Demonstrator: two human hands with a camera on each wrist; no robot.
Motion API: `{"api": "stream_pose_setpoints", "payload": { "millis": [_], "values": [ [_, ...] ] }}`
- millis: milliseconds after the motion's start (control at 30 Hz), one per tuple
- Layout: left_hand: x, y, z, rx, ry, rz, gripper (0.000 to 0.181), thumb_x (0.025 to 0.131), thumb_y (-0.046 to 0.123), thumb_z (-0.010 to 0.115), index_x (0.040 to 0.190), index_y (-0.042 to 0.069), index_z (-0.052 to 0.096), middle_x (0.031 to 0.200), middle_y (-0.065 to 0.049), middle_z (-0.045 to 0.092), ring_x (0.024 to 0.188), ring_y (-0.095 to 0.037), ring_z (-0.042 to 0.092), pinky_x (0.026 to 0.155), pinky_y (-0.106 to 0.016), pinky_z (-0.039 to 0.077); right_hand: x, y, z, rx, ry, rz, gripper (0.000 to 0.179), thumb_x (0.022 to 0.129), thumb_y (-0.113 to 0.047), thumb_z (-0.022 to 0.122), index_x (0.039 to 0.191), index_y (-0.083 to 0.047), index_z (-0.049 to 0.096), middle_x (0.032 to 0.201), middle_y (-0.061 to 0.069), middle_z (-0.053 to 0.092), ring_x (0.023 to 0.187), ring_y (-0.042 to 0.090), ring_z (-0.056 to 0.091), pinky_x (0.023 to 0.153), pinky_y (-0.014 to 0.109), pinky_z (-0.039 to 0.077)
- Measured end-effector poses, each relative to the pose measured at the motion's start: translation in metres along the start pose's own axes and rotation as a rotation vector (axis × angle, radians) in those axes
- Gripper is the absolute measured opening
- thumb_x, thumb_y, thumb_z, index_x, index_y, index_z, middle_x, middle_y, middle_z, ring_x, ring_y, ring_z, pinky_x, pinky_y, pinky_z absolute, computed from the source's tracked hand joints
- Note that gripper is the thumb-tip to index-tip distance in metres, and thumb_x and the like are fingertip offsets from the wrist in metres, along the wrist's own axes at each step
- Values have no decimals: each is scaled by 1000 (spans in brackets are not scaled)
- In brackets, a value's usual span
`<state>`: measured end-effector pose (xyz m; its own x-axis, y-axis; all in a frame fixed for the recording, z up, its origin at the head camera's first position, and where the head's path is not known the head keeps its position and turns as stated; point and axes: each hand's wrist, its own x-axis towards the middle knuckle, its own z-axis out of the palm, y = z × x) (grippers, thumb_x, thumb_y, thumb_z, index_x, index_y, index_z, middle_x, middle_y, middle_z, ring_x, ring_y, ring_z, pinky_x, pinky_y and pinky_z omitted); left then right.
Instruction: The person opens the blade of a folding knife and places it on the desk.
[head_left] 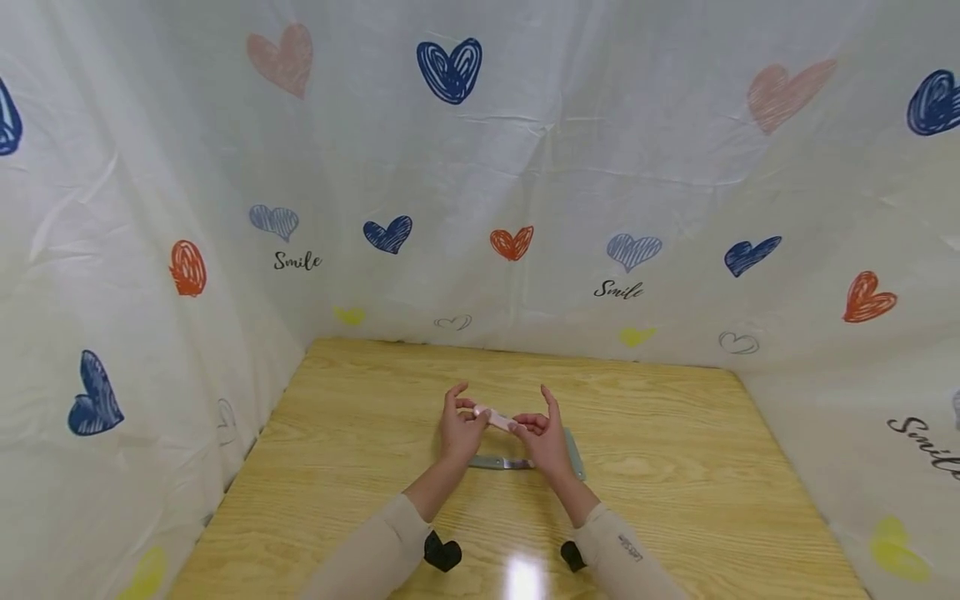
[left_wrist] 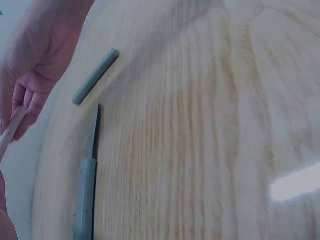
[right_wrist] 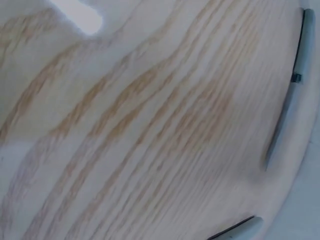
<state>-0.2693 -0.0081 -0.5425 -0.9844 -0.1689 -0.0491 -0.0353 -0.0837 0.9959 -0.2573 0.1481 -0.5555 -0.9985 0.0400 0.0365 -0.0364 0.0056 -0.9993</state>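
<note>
Both hands hold a small pale pink, bar-shaped thing (head_left: 497, 420) above the table. My left hand (head_left: 462, 433) pinches its left end between thumb and fingers, index finger raised. The right hand (head_left: 548, 442) pinches the other end, also with its index finger up. What kind of thing it is, I cannot tell. Below the hands lies a knife (head_left: 487, 462) with a grey-green handle, its bare blade pointing right. A matching grey-green sheath (head_left: 574, 455) lies apart from it, partly behind the right hand. In the left wrist view the knife (left_wrist: 87, 195) and sheath (left_wrist: 96, 76) show fully.
A wood-grain table (head_left: 360, 400) carries these things. White curtains (head_left: 570, 183) printed with hearts hang along its back and sides. Two black heart-shaped pieces (head_left: 442, 553) show beside the sleeves near the front. Light glares off the table's front.
</note>
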Motion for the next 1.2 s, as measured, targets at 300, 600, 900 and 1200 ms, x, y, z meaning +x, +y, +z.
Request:
{"api": "stream_pose_setpoints", "payload": {
  "millis": [300, 600, 900, 1200],
  "values": [
    [-20, 8, -17, 11, -115, 67, 78, 81, -2, 73, 146, 16, 33, 113, -24, 59, 80, -11, 65, 66, -23, 56, -7, -13, -2, 146, 23, -35, 91, 85, 4, 68, 154, -21, 15, 102, 22, 69, 79, 7, 68, 74, 17, 54],
    [-31, 15, -34, 58, -245, 64, 84, 85, 4, 72, 153, 8, 23, 112, -29, 67, 92, -19, 71, 74, -22, 57, -19, -24, -10, 131, -116, -25, 84, 86, 1, 69, 153, -18, 22, 97, 9, 71, 83, 8, 67, 77, 19, 55],
    [-39, 23, -36, 5, -318, 48, 76, 85, 7, 73, 149, 14, 32, 112, -27, 68, 91, -17, 72, 77, -26, 58, -20, -35, -19, 92, -305, -61, 81, 89, -1, 66, 154, -13, 20, 86, -9, 70, 78, 6, 66, 76, 23, 57],
    [-37, 31, -46, 93, -481, -11, 80, 85, 7, 73, 152, 16, 30, 106, -23, 71, 88, -23, 73, 78, -32, 59, -27, -43, -19, -28, -366, -83, 67, 90, -4, 66, 148, -5, 33, 87, -7, 68, 76, 5, 64, 70, 21, 53]
  ]
}}
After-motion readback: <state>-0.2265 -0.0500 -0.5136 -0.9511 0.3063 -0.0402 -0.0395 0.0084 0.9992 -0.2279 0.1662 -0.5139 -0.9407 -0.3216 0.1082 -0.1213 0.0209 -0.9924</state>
